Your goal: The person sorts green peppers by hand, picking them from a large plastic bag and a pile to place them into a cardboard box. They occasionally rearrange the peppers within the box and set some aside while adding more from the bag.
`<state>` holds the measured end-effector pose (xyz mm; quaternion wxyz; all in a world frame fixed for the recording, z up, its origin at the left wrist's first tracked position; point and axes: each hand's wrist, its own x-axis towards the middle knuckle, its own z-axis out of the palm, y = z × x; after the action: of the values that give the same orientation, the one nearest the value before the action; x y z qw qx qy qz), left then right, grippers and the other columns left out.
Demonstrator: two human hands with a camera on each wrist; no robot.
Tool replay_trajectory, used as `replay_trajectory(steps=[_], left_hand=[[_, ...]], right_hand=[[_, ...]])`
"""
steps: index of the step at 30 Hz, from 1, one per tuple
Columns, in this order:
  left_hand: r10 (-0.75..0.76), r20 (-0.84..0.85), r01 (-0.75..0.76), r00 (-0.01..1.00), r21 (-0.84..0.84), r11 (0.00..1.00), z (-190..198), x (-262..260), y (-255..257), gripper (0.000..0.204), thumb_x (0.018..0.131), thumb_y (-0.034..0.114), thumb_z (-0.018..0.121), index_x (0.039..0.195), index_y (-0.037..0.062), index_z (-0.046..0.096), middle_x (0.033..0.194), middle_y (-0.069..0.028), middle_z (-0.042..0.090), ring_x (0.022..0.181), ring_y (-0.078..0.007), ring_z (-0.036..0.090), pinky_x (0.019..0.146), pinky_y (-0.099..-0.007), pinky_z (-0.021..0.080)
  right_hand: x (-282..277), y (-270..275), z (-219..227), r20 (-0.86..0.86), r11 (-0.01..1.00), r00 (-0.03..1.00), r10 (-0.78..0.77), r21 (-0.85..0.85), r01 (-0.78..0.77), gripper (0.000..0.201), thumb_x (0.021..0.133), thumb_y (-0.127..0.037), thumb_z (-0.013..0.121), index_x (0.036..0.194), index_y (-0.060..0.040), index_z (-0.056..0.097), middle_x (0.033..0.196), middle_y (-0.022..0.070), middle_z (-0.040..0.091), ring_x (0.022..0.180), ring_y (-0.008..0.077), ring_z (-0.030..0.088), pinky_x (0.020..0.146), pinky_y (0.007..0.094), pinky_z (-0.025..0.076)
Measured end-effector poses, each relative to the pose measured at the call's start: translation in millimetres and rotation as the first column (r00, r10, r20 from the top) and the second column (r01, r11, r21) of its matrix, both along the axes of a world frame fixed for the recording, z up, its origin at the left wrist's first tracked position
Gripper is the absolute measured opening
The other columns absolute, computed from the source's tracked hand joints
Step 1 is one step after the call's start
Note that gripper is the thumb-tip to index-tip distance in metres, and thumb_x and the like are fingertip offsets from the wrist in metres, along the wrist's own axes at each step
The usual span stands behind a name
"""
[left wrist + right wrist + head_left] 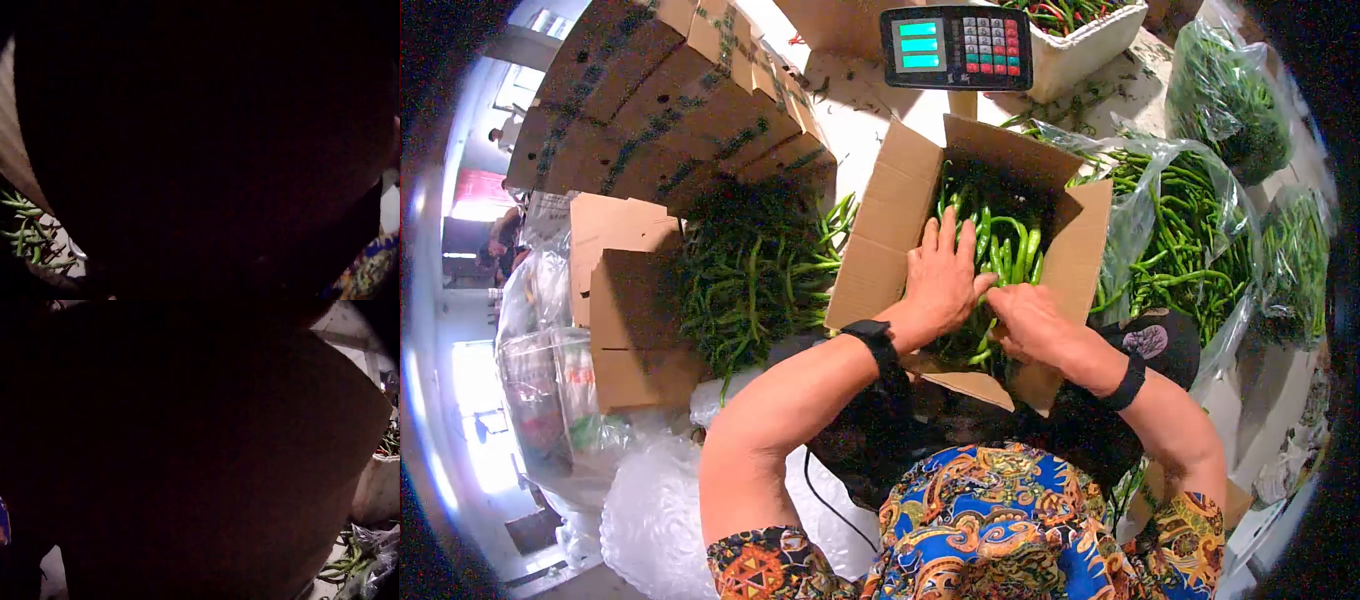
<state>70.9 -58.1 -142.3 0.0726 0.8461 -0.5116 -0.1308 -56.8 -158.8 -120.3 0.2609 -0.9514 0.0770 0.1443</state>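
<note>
An open cardboard box (890,200) holds green peppers (1015,245) in the head view. The left hand (942,278) lies flat on the peppers inside it, fingers extended toward the box's far side. Beside it, the right hand (1028,322) is in the near right part of the box with its fingers curled down at the peppers; whether it grips any is hidden. Its fingertips lie close to the left thumb. Both wrist views are mostly dark: a cardboard flap (11,119) shows at the left wrist view's edge, and a cardboard panel (337,419) in the right wrist view.
Loose green peppers (750,280) are piled left of the box, near stacked cartons (660,90). A scale display (957,48) stands behind the box. Bagged green peppers (1190,230) lie to the right, and a white foam box (1090,45) of peppers stands at the back.
</note>
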Motion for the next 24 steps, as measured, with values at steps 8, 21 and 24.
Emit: replay_trajectory(steps=[8, 21, 24], left_hand=[[-0.309, -0.060, 0.313, 0.949, 0.280, 0.908, 22.3, 28.1, -5.5, 0.074, 0.088, 0.041, 0.057, 0.144, 0.0041, 0.025, 0.149, -0.0266, 0.019, 0.136, -0.0426, 0.025, 0.103, -0.0570, 0.032], [-0.145, 0.072, 0.152, 0.987, -0.111, 0.982, -49.3, 9.4, -13.1, 0.065, 0.087, 0.044, 0.057, 0.133, 0.0007, 0.040, 0.137, -0.0259, 0.035, 0.135, -0.0422, 0.024, 0.102, -0.0524, 0.032], [-0.154, -0.044, 0.150, 0.987, -0.086, 0.985, -39.1, 17.6, -11.4, 0.066, 0.088, 0.044, 0.056, 0.135, 0.0013, 0.037, 0.140, -0.0272, 0.031, 0.136, -0.0437, 0.021, 0.103, -0.0560, 0.029]], right_hand=[[3.5, -6.4, -14.6, -0.085, 0.979, 0.976, 0.200, 0.049, -0.197, 0.016, 0.077, -0.007, 0.060, 0.090, 0.0000, 0.058, 0.082, 0.0216, 0.065, 0.079, 0.0376, 0.066, 0.067, 0.0465, 0.054], [24.2, 13.2, -20.2, -0.502, 0.993, 0.857, 0.118, 0.078, -0.091, 0.041, 0.072, -0.007, 0.064, 0.108, 0.0033, 0.049, 0.109, 0.0256, 0.055, 0.104, 0.0375, 0.055, 0.087, 0.0435, 0.047], [10.3, 7.8, -24.5, -0.411, 0.978, 0.888, 0.206, 0.105, -0.178, 0.036, 0.073, -0.011, 0.065, 0.104, 0.0024, 0.052, 0.105, 0.0224, 0.057, 0.102, 0.0352, 0.056, 0.085, 0.0428, 0.048]])
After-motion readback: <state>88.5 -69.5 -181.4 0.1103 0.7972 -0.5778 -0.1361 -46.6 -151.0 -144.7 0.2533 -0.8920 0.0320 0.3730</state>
